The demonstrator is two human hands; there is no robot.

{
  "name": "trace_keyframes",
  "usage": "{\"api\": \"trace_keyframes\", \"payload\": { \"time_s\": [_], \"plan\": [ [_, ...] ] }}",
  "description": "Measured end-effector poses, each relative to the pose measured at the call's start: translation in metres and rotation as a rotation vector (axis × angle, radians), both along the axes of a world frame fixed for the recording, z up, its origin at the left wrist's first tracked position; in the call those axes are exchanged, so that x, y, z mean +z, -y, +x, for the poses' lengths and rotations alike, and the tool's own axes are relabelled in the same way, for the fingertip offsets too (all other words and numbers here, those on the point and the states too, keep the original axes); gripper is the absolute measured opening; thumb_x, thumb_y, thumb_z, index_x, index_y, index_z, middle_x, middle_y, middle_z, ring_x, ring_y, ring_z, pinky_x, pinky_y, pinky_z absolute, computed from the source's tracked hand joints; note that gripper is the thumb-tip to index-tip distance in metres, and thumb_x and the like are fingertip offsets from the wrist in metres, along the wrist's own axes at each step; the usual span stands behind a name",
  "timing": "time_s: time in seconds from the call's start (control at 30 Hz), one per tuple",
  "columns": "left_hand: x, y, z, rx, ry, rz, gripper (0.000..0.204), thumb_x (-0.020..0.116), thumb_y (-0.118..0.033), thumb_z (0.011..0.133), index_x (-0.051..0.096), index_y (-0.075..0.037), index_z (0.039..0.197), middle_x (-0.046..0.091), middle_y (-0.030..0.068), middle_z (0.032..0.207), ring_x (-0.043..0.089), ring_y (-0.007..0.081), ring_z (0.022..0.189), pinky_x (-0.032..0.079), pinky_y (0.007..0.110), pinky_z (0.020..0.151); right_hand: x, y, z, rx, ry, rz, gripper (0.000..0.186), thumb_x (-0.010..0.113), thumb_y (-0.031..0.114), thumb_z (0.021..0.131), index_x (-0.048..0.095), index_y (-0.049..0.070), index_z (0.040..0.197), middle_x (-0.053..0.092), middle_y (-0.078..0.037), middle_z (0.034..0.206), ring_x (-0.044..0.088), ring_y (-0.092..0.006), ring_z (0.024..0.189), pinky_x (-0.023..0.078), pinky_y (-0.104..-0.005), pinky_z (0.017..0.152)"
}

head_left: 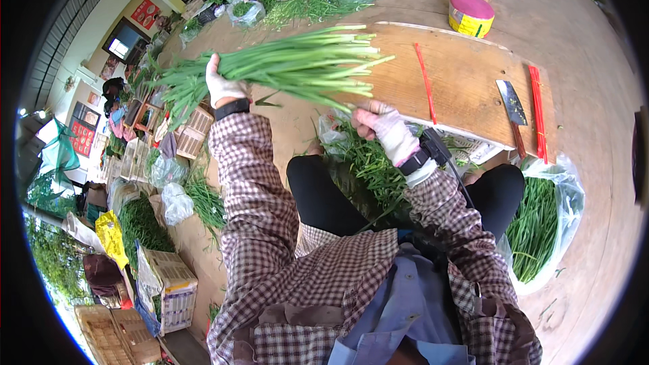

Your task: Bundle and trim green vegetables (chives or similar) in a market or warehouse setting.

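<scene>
Left hand (223,85) is gripping a green bunch (291,62), seemingly untied; right hand (380,122) is pinching a stem (338,105); red strips (537,111) are lying on the surface (466,84).

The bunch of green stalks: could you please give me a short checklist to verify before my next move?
1. Left hand holds the bunch toward its leafy end: ok.
2. Right hand grips a stalk: cannot tell; its curled fingers are close to the lowest stalk end.
3. Pale stalk ends are level: not ok, they stick out unevenly.
4. Knife is clear of both hands: ok, it lies toward the right end of the wooden board.
5. Single red strip lies separate from other strips: ok, it is alone across the board.
</scene>
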State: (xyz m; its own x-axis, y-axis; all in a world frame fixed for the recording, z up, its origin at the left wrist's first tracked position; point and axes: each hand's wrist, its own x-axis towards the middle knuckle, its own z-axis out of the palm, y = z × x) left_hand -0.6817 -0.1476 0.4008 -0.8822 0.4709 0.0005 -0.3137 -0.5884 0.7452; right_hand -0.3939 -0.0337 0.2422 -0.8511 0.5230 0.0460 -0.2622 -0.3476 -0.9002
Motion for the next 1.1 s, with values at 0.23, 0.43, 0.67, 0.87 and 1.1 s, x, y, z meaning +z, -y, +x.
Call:
{"api": "trace_keyframes", "payload": {
  "time_s": [0.23,0.43,0.67,0.87,1.1],
  "plan": [
    [-0.01,0.033,0.012,-0.274,-0.133,0.754,0.022,0.07,-0.019,0.077,0.053,-0.012,0.09,0.05,-0.0053,0.076,0.051,0.0093,0.071,0.045,0.032,0.085,-0.088,-0.014,0.072,0.004,0.803,1.189,0.04,0.072,0.021,0.075,0.062,0.014,0.113,0.066,-0.011,0.098,0.063,-0.0307,0.09,0.049,-0.0402,0.079],
    [-0.025,0.042,0.029,-0.677,-0.249,1.228,0.031,0.067,-0.007,0.078,0.052,-0.009,0.105,0.048,-0.0078,0.07,0.05,0.0093,0.065,0.044,0.027,0.077,-0.005,-0.025,0.081,-0.481,0.354,0.881,0.019,0.066,0.002,0.075,0.066,0.006,0.093,0.064,-0.01,0.097,0.061,-0.0269,0.088,0.049,-0.0322,0.077],
    [-0.034,0.044,0.055,-0.87,-0.472,1.266,0.03,0.062,-0.014,0.085,0.05,-0.007,0.111,0.052,-0.0047,0.071,0.052,0.0105,0.068,0.042,0.028,0.081,0.072,0.006,0.077,-0.455,-0.108,1.222,0.023,0.069,0.007,0.071,0.067,0.011,0.094,0.064,-0.005,0.094,0.061,-0.0261,0.084,0.049,-0.0342,0.072],
    [-0.043,0.037,0.057,-0.655,-0.108,0.984,0.032,0.069,-0.012,0.078,0.056,-0.012,0.106,0.044,-0.0081,0.071,0.046,0.0081,0.067,0.043,0.031,0.084,0.076,0.043,0.062,-0.312,0.076,1.621,0.015,0.066,0.023,0.075,0.06,0.017,0.088,0.053,-0.001,0.071,0.056,-0.0224,0.06,0.044,-0.0364,0.054],
    [-0.058,0.025,0.061,-0.568,-0.113,0.78,0.034,0.073,-0.012,0.074,0.056,-0.014,0.103,0.046,-0.0074,0.075,0.048,0.0087,0.071,0.042,0.031,0.089,0.052,0.041,0.037,-0.444,0.645,1.484,0.022,0.061,0.027,0.082,0.062,0.011,0.097,0.062,-0.011,0.069,0.06,-0.0275,0.058,0.048,-0.0393,0.055]
  ]
}}
